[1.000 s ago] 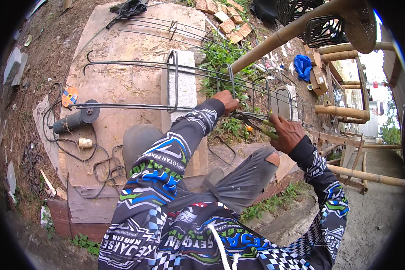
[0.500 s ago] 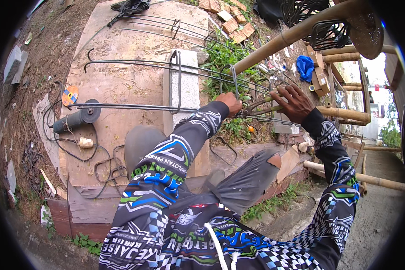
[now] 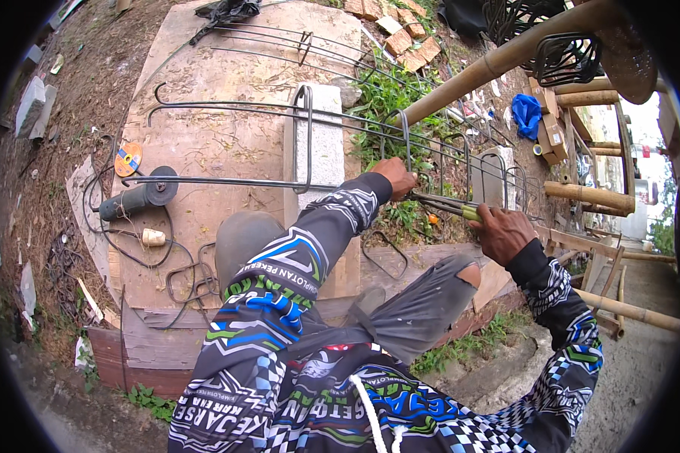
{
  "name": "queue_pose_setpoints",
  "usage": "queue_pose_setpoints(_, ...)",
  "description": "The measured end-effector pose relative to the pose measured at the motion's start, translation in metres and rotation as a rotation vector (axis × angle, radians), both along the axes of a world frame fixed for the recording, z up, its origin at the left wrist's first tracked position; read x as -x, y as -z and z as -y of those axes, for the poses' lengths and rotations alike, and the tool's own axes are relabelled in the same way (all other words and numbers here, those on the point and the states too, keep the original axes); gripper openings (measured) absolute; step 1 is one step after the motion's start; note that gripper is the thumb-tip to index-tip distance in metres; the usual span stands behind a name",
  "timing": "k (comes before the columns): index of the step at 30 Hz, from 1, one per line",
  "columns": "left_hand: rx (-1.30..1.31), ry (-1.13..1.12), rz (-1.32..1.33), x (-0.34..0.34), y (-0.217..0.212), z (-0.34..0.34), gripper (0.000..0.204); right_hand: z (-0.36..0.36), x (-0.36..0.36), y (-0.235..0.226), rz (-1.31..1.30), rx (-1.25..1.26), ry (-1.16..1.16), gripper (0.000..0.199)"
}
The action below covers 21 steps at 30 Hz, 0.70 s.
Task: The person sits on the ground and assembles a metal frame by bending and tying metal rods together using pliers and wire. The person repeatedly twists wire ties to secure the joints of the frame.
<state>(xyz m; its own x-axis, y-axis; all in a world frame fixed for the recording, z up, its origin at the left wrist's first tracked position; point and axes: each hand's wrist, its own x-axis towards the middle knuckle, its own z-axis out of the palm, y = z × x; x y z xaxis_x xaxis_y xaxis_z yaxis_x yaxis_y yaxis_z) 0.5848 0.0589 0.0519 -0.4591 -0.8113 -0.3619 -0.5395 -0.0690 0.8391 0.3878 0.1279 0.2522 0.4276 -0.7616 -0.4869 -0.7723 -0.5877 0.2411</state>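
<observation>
Plywood [image 3: 227, 151] supports 1 pale block [image 3: 328, 155], crossed by the rebar cage [image 3: 242, 182]. Right of the block, my right grip [image 3: 504, 232] clamps pliers [image 3: 469, 212]; my left grip [image 3: 394, 177] meets the cage, whether clamped I cannot tell.

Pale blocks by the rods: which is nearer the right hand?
The right block in the picture, just above the right hand; the left block is farther off, beyond the left hand.
</observation>
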Motion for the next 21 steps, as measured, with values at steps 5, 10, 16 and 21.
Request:
queue_pose_setpoints(5,0.132,0.120,-0.007,-0.007,-0.021,-0.002,0.056,-0.029,0.046,0.054,0.713,-0.958,1.550,0.041)
queue_pose_setpoints(10,0.030,0.018,-0.003,-0.002,-0.008,-0.001,0.056,-0.037,0.040,0.049,0.551,-0.636,0.902,0.053)
queue_pose_setpoints(16,-0.051,-0.046,-0.014,-0.004,-0.002,0.002,0.052,-0.049,0.018,0.035,0.136,0.293,-0.036,0.065)
queue_pose_setpoints(21,0.080,0.008,0.013,-0.004,-0.005,-0.001,0.051,-0.064,0.034,0.054,0.216,0.237,-0.020,0.065)
